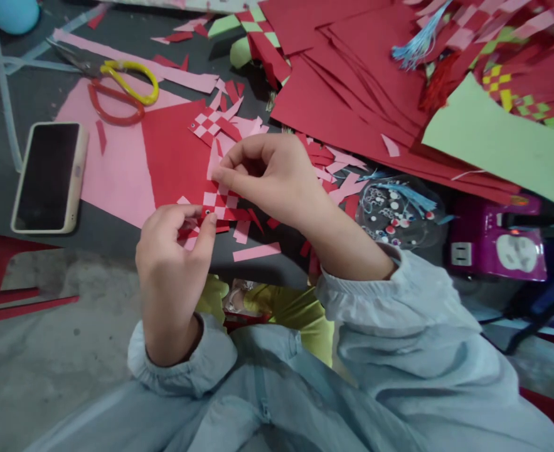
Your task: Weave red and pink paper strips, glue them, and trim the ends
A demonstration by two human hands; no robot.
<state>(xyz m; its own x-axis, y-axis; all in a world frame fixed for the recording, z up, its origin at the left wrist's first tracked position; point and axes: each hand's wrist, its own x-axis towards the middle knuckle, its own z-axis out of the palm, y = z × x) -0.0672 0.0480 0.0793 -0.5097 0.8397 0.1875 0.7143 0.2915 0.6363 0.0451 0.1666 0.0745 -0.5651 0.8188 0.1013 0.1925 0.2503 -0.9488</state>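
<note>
A woven paper fish [220,202] in pink and red checks, with a small eye stuck on, lies between my hands. My left hand [173,242] pinches its lower left end between thumb and fingers. Above it, my right hand [277,179] has thumb and forefinger closed on a pink paper strip [213,164] at the upper side of the fish. Whether that strip is part of the fish's weave I cannot tell. Just beyond lies a second checked paper fish [207,125]. Under both are a red paper sheet [170,147] and a pink paper sheet [110,169].
Scissors [123,94] with yellow and red handles and a phone [46,179] lie on the left. Red sheets [352,81] and a green sheet [502,144] cover the upper right. A clear dish [394,213] of beads and a purple box [493,242] stand right. Paper scraps [256,252] are scattered around.
</note>
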